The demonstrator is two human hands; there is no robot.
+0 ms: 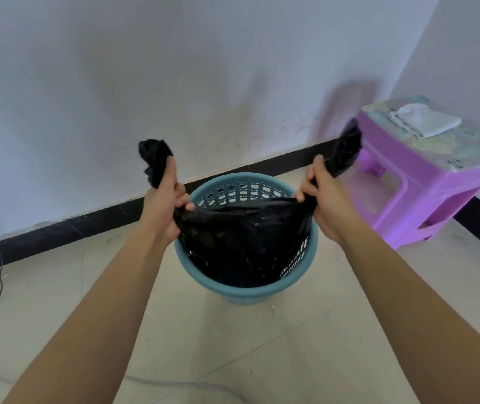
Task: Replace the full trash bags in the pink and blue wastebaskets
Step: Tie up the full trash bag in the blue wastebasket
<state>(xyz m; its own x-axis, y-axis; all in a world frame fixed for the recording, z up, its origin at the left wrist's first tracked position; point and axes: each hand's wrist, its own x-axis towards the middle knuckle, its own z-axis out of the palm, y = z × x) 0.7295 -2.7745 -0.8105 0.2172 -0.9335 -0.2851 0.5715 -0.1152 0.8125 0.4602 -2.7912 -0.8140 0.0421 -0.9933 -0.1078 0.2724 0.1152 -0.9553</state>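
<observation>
Two hands, L [164, 205] & R [324, 201], each gripping a handle of black trash bag [241, 240] w/ curled fingers, inside blue wastebasket [233, 290].

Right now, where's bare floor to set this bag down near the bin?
Bare floor lies left of the bin, out to the cable, and in front of it. The right side is tighter: the purple stool stands close.

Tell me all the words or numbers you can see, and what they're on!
No readable words or numbers anywhere.
On the purple stool, the faded top picture has a small dark mark, too blurred to read.
The black trash bag and blue wastebasket show no print.
</observation>
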